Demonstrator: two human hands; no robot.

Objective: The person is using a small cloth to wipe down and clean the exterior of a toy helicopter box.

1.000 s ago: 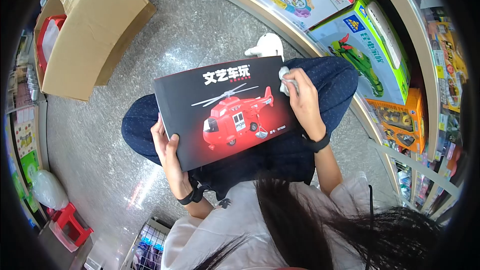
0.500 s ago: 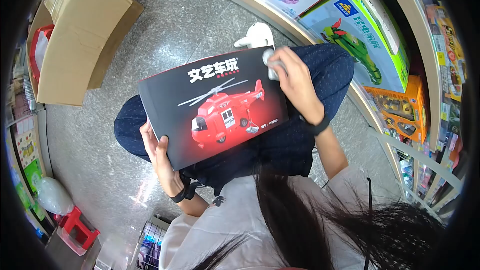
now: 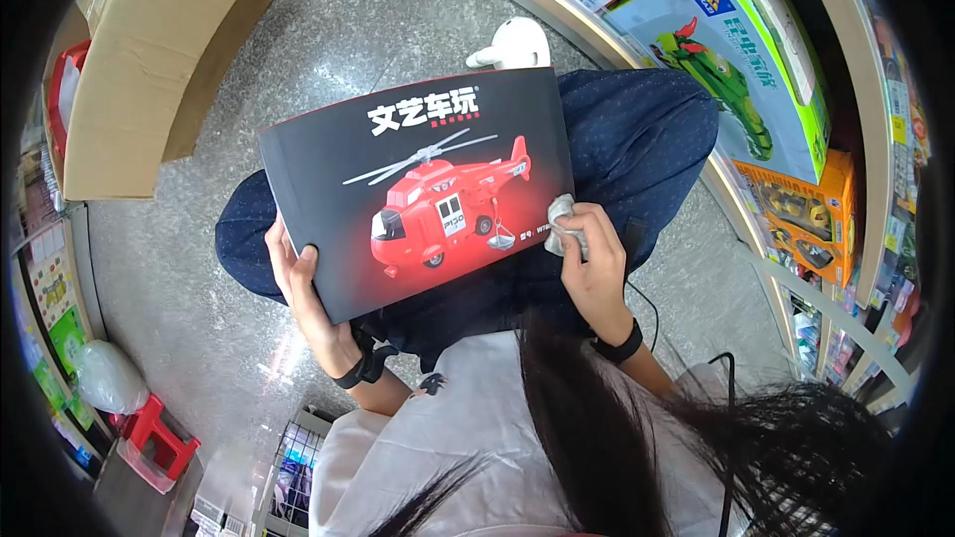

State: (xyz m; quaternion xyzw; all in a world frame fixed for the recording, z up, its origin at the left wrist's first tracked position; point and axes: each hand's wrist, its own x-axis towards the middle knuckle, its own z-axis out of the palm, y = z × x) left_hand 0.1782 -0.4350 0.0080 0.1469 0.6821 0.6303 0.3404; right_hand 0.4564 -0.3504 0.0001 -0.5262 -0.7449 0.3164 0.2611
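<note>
From the head camera, looking down, I am crouched on a speckled grey floor (image 3: pixel 378 30) with a black toy box (image 3: pixel 418 189) lying across my knees, its printed face turned up towards me. The face shows a red helicopter and white characters along the top. The box rests tilted on my dark blue trousers (image 3: pixel 637 139), its far edge near my white shoe (image 3: pixel 512 42).

My left hand (image 3: pixel 298 283) grips the box at its lower left edge: the thumb lies over the front face, and the fingers curl behind where I cannot see them. A black band (image 3: pixel 363 368) sits on that wrist.

My right hand (image 3: pixel 597 264) is closed around a crumpled pale cloth (image 3: pixel 560 224), fingers bunched on it. The cloth is pressed against the lower right corner of the box, just beside the small print under the helicopter. A black wristband (image 3: pixel 617 348) circles this wrist too.

To my right a curved shelf holds a green toy box (image 3: pixel 736 70) and, below it, an orange toy box (image 3: pixel 806 209), both well apart from my hands. At the upper left a large cardboard carton (image 3: pixel 139 70) stands on the floor. A red stool (image 3: pixel 154 438) sits at the lower left, and a wire basket (image 3: pixel 288 482) lies near it, close behind my left elbow. My dark hair hangs into the bottom of the picture
</note>
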